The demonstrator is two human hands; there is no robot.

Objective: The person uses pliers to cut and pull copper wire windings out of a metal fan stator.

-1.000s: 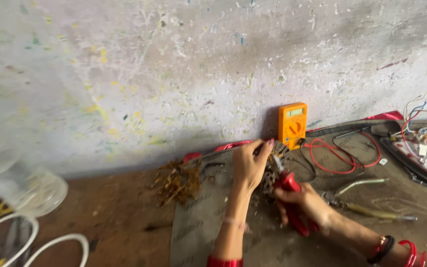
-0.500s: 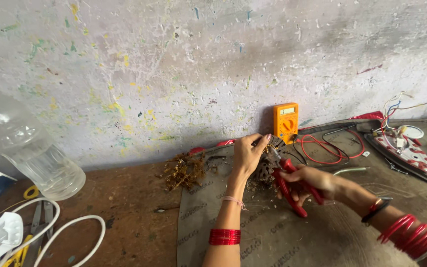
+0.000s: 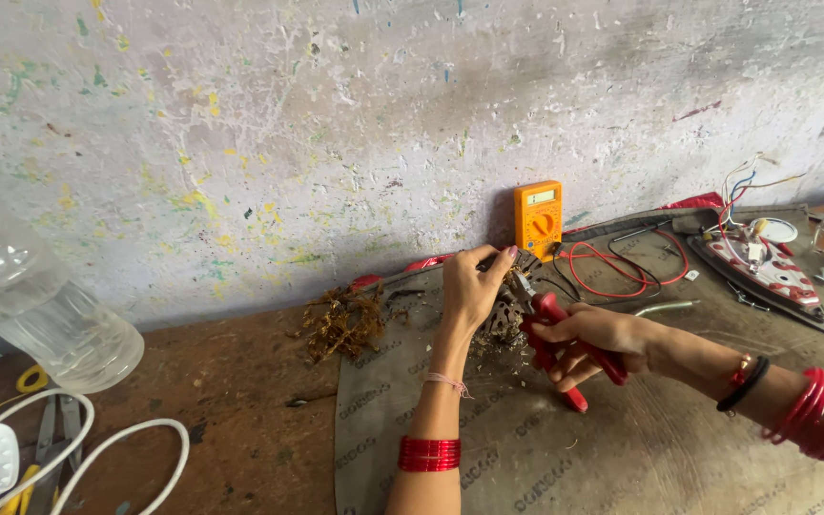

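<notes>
My left hand (image 3: 470, 287) is raised over the grey mat (image 3: 622, 448), fingers closed on a small dark metal part wound with copper wire (image 3: 508, 307). My right hand (image 3: 591, 336) grips red-handled pliers (image 3: 558, 345), whose jaws meet that part just right of my left fingers. A heap of tangled copper wire scraps (image 3: 343, 322) lies on the bench to the left of my left hand.
An orange multimeter (image 3: 537, 217) leans on the paint-flecked wall, with red leads (image 3: 612, 267) beside it. An opened clothes iron with loose wires (image 3: 765, 267) lies at right. A clear plastic bottle (image 3: 40, 315), white cable (image 3: 97, 448) and scissors (image 3: 50, 429) are at left.
The view has shifted down and left, so my arms sit lower in frame. Both hands stay together at the wound part, with the pliers still at it.
</notes>
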